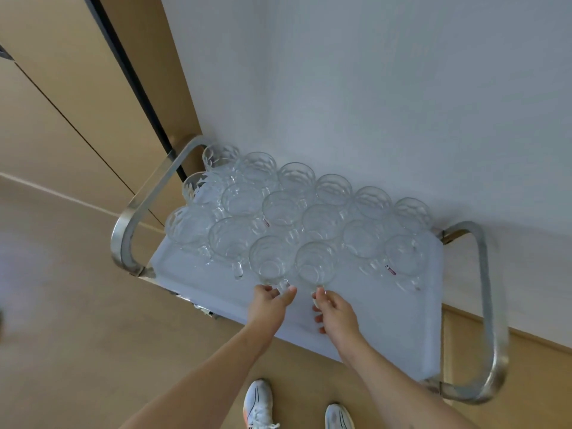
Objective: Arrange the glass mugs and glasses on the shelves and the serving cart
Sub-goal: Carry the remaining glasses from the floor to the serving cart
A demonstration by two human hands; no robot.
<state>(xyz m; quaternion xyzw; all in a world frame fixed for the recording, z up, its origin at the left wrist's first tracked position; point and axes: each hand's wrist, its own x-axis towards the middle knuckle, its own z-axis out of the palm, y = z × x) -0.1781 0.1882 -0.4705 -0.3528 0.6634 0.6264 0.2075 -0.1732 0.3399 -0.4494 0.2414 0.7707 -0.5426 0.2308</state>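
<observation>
1. centrally, in the lower middle of the frame, two glass mugs stand upright side by side on the cart top: the left mug [270, 262] and the right mug [315, 264], handles turned toward the person.
2. the left hand [268, 303] pinches the handle of the left mug between thumb and fingers; the right hand [335, 311] curls its thumb and fingers round the handle of the right mug, its lower fingers resting against the cart top.
3. step in hand, as judged: setting this pair down as the newest, nearest members of the array; whether their bases bear fully on the surface cannot be told.
4. behind them, toward the upper left and centre, the other mugs and glasses [288, 209] fill staggered rows, packed closely, some touching.
5. the serving cart [402, 345] carries a pale top with bare surface along its near edge and lower right; curved metal handles [145, 209] close each end.
6. next move, as judged: release both handles without nudging neighbours, then continue the near row toward the lower right.
7. a pale wall fills the upper right; white shoes [258, 404] show at the bottom edge.
</observation>
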